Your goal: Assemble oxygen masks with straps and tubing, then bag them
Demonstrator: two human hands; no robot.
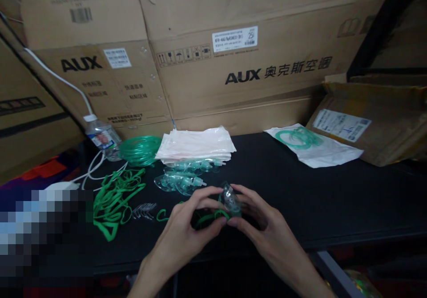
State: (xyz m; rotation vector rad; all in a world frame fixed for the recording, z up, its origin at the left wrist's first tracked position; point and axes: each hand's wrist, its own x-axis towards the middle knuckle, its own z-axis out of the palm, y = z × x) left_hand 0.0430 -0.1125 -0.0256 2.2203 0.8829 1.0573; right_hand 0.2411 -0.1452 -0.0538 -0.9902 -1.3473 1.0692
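Both hands meet over the front middle of the black table around a small clear-green plastic breathing mask. My right hand grips the mask from the right, thumb below and fingers behind. Closed at the mask's left side, my left hand pinches a green elastic strap near the mask's lower edge. Just where the strap meets the mask is hidden by my fingertips. Beyond the hands lie several more clear-green masks. To the left is a tangled heap of green straps beside small thin clear or metal strips.
A stack of white pouches stands behind the masks, with coiled green tubing and a plastic bottle left of it. More tubing lies on a white pouch at the right. Large cardboard boxes wall the table's back.
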